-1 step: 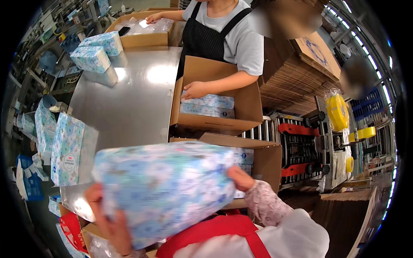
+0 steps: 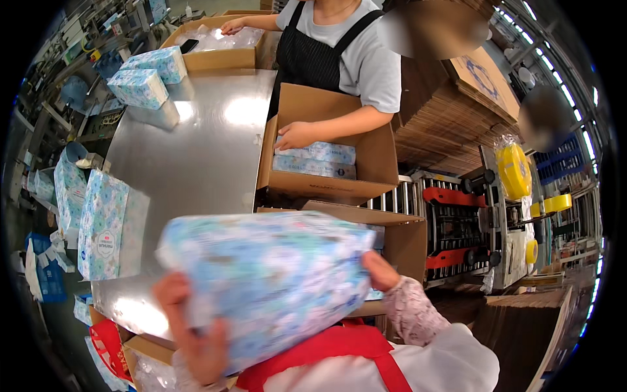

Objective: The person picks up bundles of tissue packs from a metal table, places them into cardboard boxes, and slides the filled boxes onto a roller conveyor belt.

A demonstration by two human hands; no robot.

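A large soft tissue pack (image 2: pixel 274 281) in blue, white and green floral wrap is held between my two hands, tilted and slightly blurred. My left hand (image 2: pixel 199 330) grips its left and lower side, fingers curled against the wrap. At the opposite end my right hand (image 2: pixel 381 271) is closed on the pack's right edge. The pack hovers over the near right corner of the metal table (image 2: pixel 196 170) and partly hides an open carton (image 2: pixel 406 251), in which similar packs show.
Across from me a co-worker's hand (image 2: pixel 297 135) rests at packs inside another open carton (image 2: pixel 326 191). Floral packs (image 2: pixel 103 222) stand at the table's left edge and far end. Rollers (image 2: pixel 385 206) and a taping machine (image 2: pixel 457 225) lie to the right, near stacked flat cartons (image 2: pixel 450 98).
The tissue pack and both my hands have shifted a little to the right, covering more of the near carton. The co-worker's hands have hardly moved.
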